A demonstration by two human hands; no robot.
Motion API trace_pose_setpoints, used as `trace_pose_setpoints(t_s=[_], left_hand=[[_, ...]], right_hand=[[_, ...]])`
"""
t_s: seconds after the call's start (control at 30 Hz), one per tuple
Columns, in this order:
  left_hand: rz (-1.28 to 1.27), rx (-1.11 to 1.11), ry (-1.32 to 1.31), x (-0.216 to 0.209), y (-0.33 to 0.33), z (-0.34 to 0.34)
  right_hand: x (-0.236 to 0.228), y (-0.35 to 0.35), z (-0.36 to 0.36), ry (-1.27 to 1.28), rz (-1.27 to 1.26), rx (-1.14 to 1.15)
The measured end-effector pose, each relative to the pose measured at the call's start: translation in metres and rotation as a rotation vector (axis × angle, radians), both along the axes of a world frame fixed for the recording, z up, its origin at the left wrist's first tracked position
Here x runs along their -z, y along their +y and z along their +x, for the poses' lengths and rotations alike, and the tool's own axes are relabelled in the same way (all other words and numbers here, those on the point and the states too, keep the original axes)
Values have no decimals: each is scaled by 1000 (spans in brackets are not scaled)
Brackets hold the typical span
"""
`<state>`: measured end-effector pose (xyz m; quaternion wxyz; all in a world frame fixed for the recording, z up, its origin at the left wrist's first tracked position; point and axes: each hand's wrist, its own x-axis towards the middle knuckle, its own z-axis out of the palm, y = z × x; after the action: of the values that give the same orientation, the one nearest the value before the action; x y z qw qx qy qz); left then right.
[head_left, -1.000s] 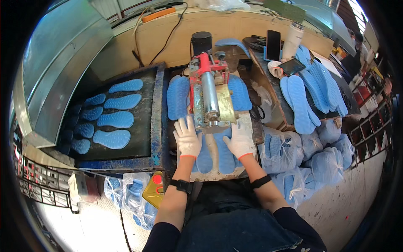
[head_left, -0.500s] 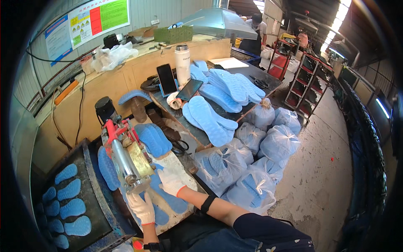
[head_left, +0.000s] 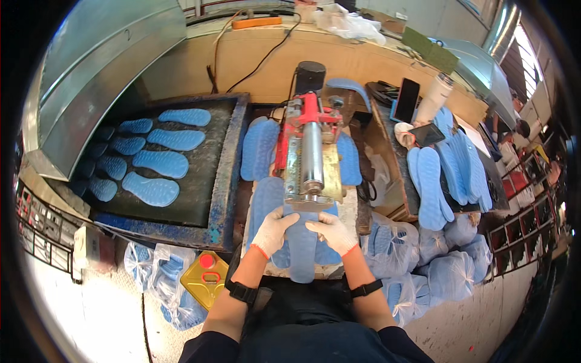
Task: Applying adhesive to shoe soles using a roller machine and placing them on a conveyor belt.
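Note:
A blue insole [head_left: 302,257] is held level by both hands, its far end at the front of the roller machine [head_left: 312,151] and its near end toward my body. My left hand [head_left: 272,232], in a white knit glove with an orange cuff, grips its left edge with the thumb on top. On the right edge my right hand [head_left: 333,232], gloved the same way, pinches it likewise. The fingers beneath are hidden. Under the hands, more blue insoles [head_left: 264,199] lie on a worn pale board [head_left: 347,213]. Whether the insole touches the machine's metal plate cannot be made out.
Left, a dark-topped conveyor [head_left: 212,145] carries rows of blue insoles under a metal hood [head_left: 115,72]. Right, a dark table [head_left: 490,175] bears stacked insoles, phones and a bottle [head_left: 434,100]. Bagged insoles [head_left: 451,272] and a yellow jug [head_left: 204,281] stand on the floor.
The view has swung left, bringing the conveyor fully into sight. My hands, earlier apart at the board, now hold one insole between them at the machine's front.

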<state>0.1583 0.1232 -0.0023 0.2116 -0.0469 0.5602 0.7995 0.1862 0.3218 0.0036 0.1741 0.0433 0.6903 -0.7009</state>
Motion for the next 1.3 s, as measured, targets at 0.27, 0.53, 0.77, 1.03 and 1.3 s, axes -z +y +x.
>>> trace_pose_setpoints(t_s=[0.27,0.53,0.77,1.03,1.3], left_hand=[[-834,-224,864,-89,-23,-64],[-1480,399,1085,-154,-1,-105],[-1394,542,1059,-155,-23,-63],[-417,24,510,-101,-66,-58],[160,-273,286,-80,1,-78]], right_hand=[[39,3,-11,105,383,179],[37,5,-8,91,291,233],[40,4,-9,64,297,242],[49,4,-8,179,287,221],[49,4,-7,185,303,229]])
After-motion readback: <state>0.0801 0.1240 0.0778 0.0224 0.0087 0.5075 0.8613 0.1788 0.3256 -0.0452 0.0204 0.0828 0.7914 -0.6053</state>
